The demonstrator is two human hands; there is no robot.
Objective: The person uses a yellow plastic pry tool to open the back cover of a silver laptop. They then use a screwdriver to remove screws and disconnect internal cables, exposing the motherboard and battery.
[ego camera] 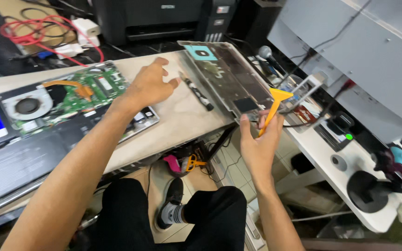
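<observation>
My right hand [258, 142] grips an orange plastic pry tool [272, 107] upright, just off the near corner of a detached laptop bottom cover [224, 74] that lies inside-up on the beige table. My left hand [149, 85] hovers open over the table, fingers spread, between the cover and an opened laptop [56, 100]. The laptop shows its green circuit board, a round fan and a black battery. A black pen-like tool [198, 93] lies on the table beside the cover, close to my left fingertips.
A black printer [164, 18] stands at the back. Red cables [33, 32] and white chargers lie at the back left. A white side shelf [350, 167] at the right carries small devices and wires. My legs and a shoe are under the table [182, 116].
</observation>
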